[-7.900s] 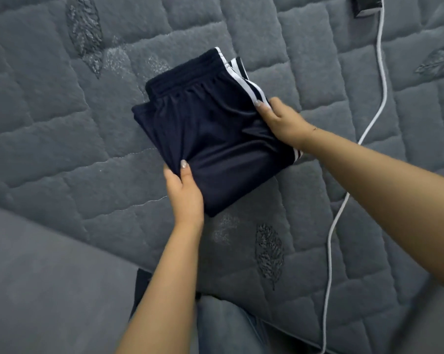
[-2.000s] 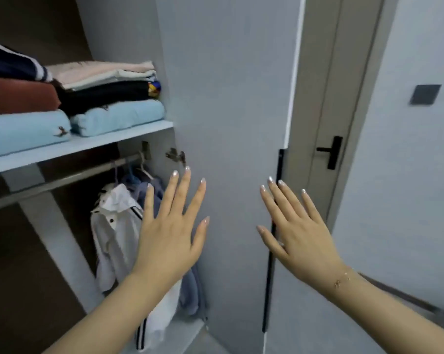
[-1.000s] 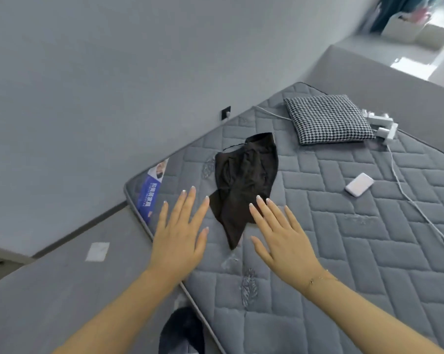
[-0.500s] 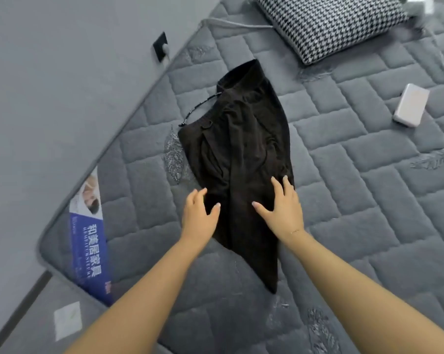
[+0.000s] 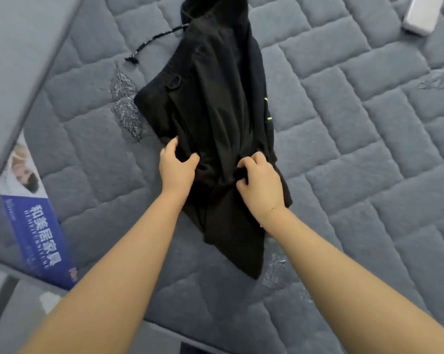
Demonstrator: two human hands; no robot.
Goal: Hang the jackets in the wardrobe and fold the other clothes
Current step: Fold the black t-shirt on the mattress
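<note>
A black garment (image 5: 216,98) lies crumpled on a grey quilted mattress (image 5: 356,149), stretched lengthwise away from the person, with its far end running up to the top edge of the picture and its near end tapering to a point close to the person's forearms. A small flap with a button shows on its left part, and two short bright yellow-green marks show on its right edge. A thin black cord (image 5: 154,43) trails from the upper left of the garment across the mattress and ends in a small tassel.

The left hand (image 5: 176,169) grips the garment's left edge, thumb on top of the cloth and fingers curled round it. The right hand (image 5: 260,180) clutches a bunch of the cloth near the middle of the garment, fingers bent into the folds. The two hands are near each other, with a strip of black cloth between them. A thin bracelet (image 5: 272,208) sits on the right wrist.

A white oblong object (image 5: 421,12) lies on the mattress at the upper right, well apart from the garment. A blue and white label (image 5: 34,221) with printed characters sits on the mattress at the left, beside a grey wall (image 5: 19,47).
</note>
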